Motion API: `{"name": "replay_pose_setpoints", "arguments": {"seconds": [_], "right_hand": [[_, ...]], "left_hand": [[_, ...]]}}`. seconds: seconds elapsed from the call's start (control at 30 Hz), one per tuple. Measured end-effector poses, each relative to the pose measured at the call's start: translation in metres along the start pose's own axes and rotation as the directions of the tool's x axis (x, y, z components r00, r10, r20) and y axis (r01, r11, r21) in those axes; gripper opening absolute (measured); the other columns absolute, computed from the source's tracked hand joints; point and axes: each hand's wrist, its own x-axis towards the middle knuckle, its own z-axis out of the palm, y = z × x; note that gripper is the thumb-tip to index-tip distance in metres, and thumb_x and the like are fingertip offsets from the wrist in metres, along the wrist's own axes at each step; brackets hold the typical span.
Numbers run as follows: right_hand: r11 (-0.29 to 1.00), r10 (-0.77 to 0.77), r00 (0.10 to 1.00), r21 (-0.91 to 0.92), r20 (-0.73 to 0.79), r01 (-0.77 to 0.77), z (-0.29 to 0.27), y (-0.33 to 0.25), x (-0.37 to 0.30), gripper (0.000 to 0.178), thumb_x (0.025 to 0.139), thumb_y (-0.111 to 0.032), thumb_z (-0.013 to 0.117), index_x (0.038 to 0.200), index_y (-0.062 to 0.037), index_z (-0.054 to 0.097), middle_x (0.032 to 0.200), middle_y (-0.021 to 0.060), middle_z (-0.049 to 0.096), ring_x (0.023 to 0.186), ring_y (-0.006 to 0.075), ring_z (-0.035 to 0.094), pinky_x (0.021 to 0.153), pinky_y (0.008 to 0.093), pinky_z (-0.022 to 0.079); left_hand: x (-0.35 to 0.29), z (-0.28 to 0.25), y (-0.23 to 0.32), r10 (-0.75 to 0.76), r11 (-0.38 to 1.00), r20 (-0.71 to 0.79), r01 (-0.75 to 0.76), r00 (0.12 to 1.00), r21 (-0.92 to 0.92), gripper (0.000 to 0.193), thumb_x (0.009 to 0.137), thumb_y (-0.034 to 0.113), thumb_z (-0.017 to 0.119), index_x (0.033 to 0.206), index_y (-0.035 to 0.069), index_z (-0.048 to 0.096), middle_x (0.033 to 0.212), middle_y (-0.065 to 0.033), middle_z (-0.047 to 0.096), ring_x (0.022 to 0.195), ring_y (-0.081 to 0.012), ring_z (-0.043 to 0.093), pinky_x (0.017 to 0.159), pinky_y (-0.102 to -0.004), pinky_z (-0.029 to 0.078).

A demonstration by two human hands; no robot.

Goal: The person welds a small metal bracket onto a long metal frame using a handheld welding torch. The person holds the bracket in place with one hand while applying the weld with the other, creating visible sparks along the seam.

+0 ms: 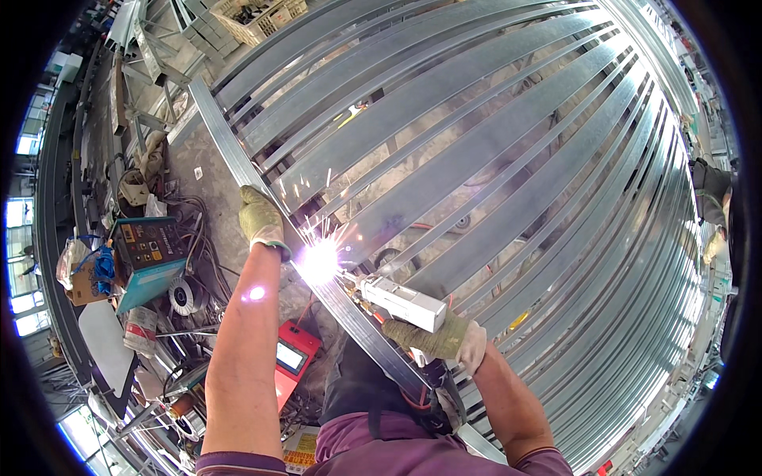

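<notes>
My left hand (260, 216), in a greenish work glove, grips the edge of a long galvanized steel rail (226, 136) that runs along the ends of many slats. My right hand (432, 336), also gloved, is closed round a handheld welding gun (403, 302) with a white box-shaped body. The gun's tip points at the joint between rail and slats. A bright white-violet glare (320, 259) burns there, throwing sparks up and outward and hiding the joint. My left hand is just beyond the glare, on the same rail. The grey slats (429, 198) lie side by side, with gaps between them.
A teal welding machine (151, 262) with wire spools (186, 295) and tangled cables stands at left. Beside my left forearm sits a red device (295, 358) with a screen. A plastic crate (258, 20) is at the far end. At the right edge, another person's gloved hand (713, 245) shows.
</notes>
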Motion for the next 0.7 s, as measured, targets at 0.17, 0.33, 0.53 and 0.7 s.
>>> {"name": "replay_pose_setpoints", "arguments": {"seconds": [0.17,0.33,0.53,0.7], "right_hand": [[0.936,0.046,0.999,-0.351,0.01,-0.04,-0.001,-0.003,0.003,0.054,0.1,-0.036,0.073,0.147,-0.0117,0.061,0.129,0.0092,0.073,0.111,0.0143,0.066,0.096,0.0297,0.053],[0.944,0.057,0.998,-0.326,0.005,-0.052,-0.001,0.003,0.006,0.054,0.101,-0.036,0.073,0.148,-0.0127,0.06,0.117,0.0038,0.074,0.096,0.01,0.062,0.086,0.0289,0.053],[0.964,-0.017,0.999,-0.264,0.027,0.024,-0.003,0.013,0.005,0.057,0.1,-0.037,0.074,0.149,-0.0136,0.058,0.117,0.0023,0.074,0.095,0.009,0.06,0.084,0.0283,0.052],[0.994,-0.053,0.999,-0.09,0.01,0.053,-0.005,0.032,0.005,0.058,0.1,-0.038,0.075,0.15,-0.0138,0.058,0.119,0.0031,0.073,0.098,0.0095,0.061,0.086,0.0288,0.053]], "left_hand": [[0.012,0.006,-0.013,-0.006,0.994,0.016,0.008,1.0,-0.107,0.081,0.109,0.062,0.026,0.12,-0.005,0.071,0.116,-0.0295,0.073,0.113,-0.0486,0.067,0.097,-0.0508,0.051],[0.007,0.003,-0.007,0.002,0.999,0.006,-0.002,1.0,-0.05,0.08,0.109,0.061,0.027,0.121,-0.005,0.071,0.117,-0.0294,0.073,0.114,-0.048,0.066,0.097,-0.0501,0.051],[0.012,0.004,-0.011,-0.017,0.996,0.018,0.018,1.0,-0.085,0.078,0.109,0.06,0.029,0.123,-0.005,0.07,0.118,-0.0291,0.072,0.114,-0.0473,0.066,0.097,-0.049,0.051],[0.012,0.005,-0.011,-0.02,0.995,0.043,0.024,0.999,-0.094,0.078,0.109,0.06,0.029,0.125,-0.004,0.07,0.119,-0.0292,0.072,0.115,-0.048,0.066,0.098,-0.049,0.051]]}}
